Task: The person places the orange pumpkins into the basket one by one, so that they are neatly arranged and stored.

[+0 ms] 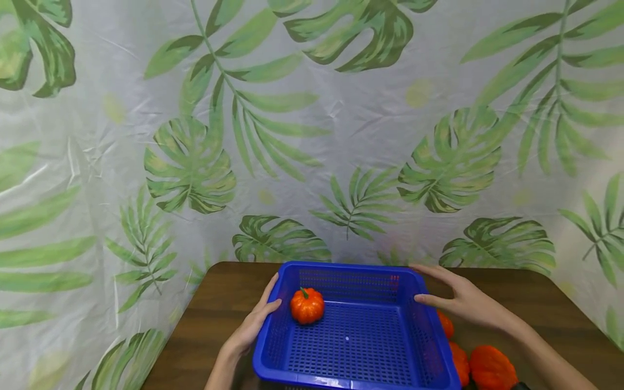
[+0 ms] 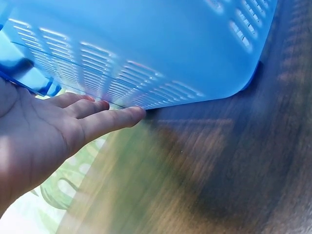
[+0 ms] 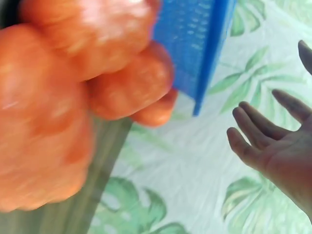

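In the head view a blue plastic basket point(image 1: 361, 346) has one small orange pumpkin point(image 1: 307, 306) with a green stem at its left. My left hand point(image 1: 248, 325) is at the basket's left side, thumb by the rim. The left wrist view has this hand point(image 2: 53, 126) with straight fingers against the slotted outer wall of the basket point(image 2: 195, 58). Spread around the far right corner is my right hand point(image 1: 468, 298), holding nothing. In the right wrist view a gap shows between that hand point(image 3: 278, 146) and the basket point(image 3: 187, 48).
Several more orange pumpkins point(image 1: 492, 368) lie just right of the basket, close under my right forearm. The brown wooden table point(image 1: 195, 330) has its far edge behind the basket. Behind that hangs a pale sheet point(image 1: 361, 141) with green leaves.
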{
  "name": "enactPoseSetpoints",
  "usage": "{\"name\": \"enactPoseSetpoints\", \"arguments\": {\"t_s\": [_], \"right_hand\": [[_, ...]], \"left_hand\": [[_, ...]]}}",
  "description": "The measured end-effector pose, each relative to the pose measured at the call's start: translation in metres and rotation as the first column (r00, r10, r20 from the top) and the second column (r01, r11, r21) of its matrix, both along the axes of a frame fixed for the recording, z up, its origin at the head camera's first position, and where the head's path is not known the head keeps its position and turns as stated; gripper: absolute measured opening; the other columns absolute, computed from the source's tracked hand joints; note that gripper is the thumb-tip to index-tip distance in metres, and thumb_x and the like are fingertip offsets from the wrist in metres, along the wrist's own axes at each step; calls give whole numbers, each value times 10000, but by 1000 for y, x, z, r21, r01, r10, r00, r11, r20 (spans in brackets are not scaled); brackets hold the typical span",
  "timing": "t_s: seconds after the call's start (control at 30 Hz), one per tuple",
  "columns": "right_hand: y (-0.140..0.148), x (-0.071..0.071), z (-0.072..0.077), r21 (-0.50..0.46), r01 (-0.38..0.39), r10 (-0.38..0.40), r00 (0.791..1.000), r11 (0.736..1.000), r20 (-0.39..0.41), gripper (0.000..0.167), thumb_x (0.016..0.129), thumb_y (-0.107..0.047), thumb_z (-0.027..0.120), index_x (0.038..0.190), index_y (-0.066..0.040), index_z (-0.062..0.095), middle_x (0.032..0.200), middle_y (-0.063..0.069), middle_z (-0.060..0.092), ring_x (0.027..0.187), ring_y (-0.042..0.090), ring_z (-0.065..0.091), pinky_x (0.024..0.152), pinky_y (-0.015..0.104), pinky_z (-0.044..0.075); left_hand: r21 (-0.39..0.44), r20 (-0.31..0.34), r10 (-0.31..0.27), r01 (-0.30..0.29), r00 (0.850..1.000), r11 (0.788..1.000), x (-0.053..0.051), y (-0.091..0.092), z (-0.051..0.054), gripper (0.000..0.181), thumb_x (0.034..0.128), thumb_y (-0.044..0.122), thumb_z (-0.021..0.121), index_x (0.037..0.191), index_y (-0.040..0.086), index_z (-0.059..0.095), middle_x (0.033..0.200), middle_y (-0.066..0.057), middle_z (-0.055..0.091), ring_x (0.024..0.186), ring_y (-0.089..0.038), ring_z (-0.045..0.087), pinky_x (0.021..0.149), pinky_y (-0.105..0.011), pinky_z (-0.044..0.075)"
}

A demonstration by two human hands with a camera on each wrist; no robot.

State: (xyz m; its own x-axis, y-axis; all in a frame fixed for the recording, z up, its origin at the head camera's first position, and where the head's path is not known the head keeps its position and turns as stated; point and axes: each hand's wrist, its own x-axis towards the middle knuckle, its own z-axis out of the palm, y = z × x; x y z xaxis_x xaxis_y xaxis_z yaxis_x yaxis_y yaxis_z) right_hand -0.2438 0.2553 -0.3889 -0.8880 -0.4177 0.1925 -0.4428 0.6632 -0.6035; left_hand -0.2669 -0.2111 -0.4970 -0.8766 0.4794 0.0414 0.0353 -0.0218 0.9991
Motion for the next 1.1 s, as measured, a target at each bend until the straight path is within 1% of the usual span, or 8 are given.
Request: {"name": "enactPoseSetpoints", "arguments": {"t_s": [0.07,0.13,0.27,0.33,0.5,0.67,0.9,1.1], "right_hand": [[10,6,-5,19,-1,2,999,1000,-41,608,997,-378,686,1553,-380,440,1573,96,491,1437,458,426,992,732,423],[20,11,-9,47,8,-5,998,999,-66,616,992,-355,699,1551,-387,441,1551,57,513,1431,290,472,982,661,473],[45,24,-19,83,17,-10,996,996,-93,636,980,-283,721,1547,-385,451,1524,-18,535,1326,-117,422,924,371,539],[56,29,-27,81,15,-8,996,997,-87,641,972,-247,730,1545,-360,465,1513,-55,539,1286,-202,383,878,261,523],[79,40,-46,67,24,-22,999,997,-42,635,968,-213,733,1544,-306,483,1482,-169,546,1269,-183,439,843,209,513],[102,47,-65,63,24,-26,999,998,31,618,1000,-192,687,1565,-290,455,1490,-261,496,1271,-215,401,822,208,506],[131,51,-98,-81,-122,129,988,989,85,602,1002,-7,625,1569,-71,432,1498,-351,441,1296,-214,404,816,168,507],[141,50,-111,-153,-160,192,955,975,227,586,1033,-16,574,1587,-39,382,1485,-386,423,1276,-218,407,810,172,505]], "left_hand": [[-6,0,7,-7,1000,1000,0,0,-1,659,1135,318,330,1659,385,-64,1755,-103,-54,1478,-447,338,1088,-432,451],[-7,2,12,-12,1000,1000,0,0,-1,659,1134,325,332,1659,389,-61,1755,-101,-51,1479,-453,336,1090,-435,446],[-7,7,2,-2,1000,1000,-1,1,0,660,1135,335,332,1656,398,-68,1755,-98,-60,1479,-454,341,1091,-441,451],[-2,11,-6,6,1000,1000,-1,1,1,659,1136,332,329,1655,401,-72,1755,-100,-58,1473,-450,354,1084,-442,461],[6,17,-10,10,1000,1000,0,-1,1,655,1138,324,316,1655,397,-81,1754,-106,-52,1450,-451,386,1063,-450,480],[4,23,-14,13,1000,1000,2,-1,1,658,1138,329,316,1654,395,-88,1753,-110,-66,1452,-459,382,1072,-460,475],[12,32,-24,24,999,1000,2,-1,0,666,1137,331,326,1652,402,-91,1751,-124,-69,1431,-442,417,1058,-459,490],[21,42,-35,34,999,999,2,-2,2,661,1141,329,313,1648,407,-104,1752,-128,-46,1366,-410,500,1027,-473,515]]}}
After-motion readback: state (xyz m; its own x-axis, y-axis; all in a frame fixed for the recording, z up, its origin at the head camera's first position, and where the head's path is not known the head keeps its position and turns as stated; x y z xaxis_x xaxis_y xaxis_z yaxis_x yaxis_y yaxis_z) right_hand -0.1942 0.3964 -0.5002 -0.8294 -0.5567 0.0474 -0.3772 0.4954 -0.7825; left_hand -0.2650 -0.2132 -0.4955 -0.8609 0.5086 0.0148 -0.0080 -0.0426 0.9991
